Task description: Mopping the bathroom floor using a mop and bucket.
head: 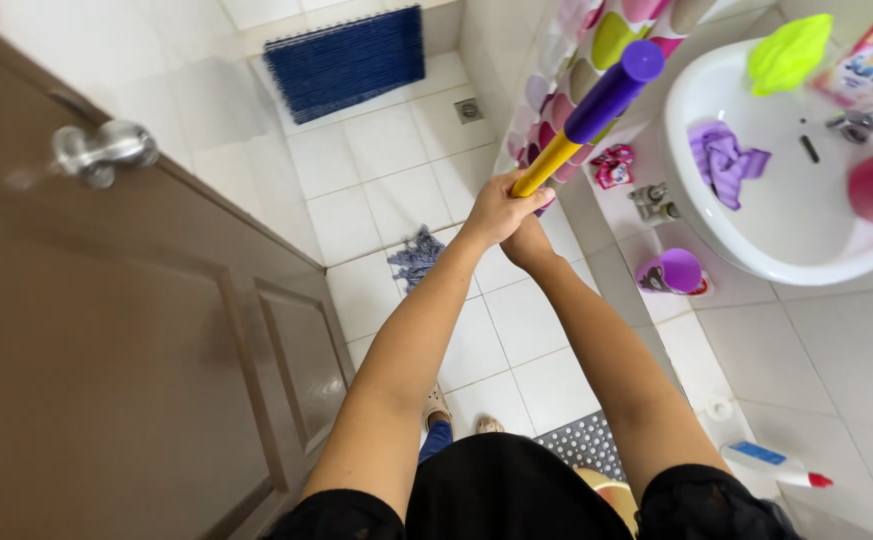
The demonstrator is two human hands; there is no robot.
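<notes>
Black clothing at the bottom of the view belongs to the person, whose two bare arms reach forward over the white tiled floor. Both hands close around a mop handle, yellow where they grip it and purple above, ending in a purple cap nearest the lens. The left hand wraps the yellow part from above; the right hand sits just beneath it, touching, its fingers mostly hidden, though it appears closed on the same pole. Stacked like this, the hands steer the long handle with both arms, tilting it toward the camera so the head stays down on the tiles. That grey-blue mop head lies on the floor beyond the hands, near the brown door with its metal knob.

To the right hangs a white sink holding a purple cloth, with a purple cup on the floor below it. A blue mat lies at the far wall, and a white spray bottle rests by the person's right side.
</notes>
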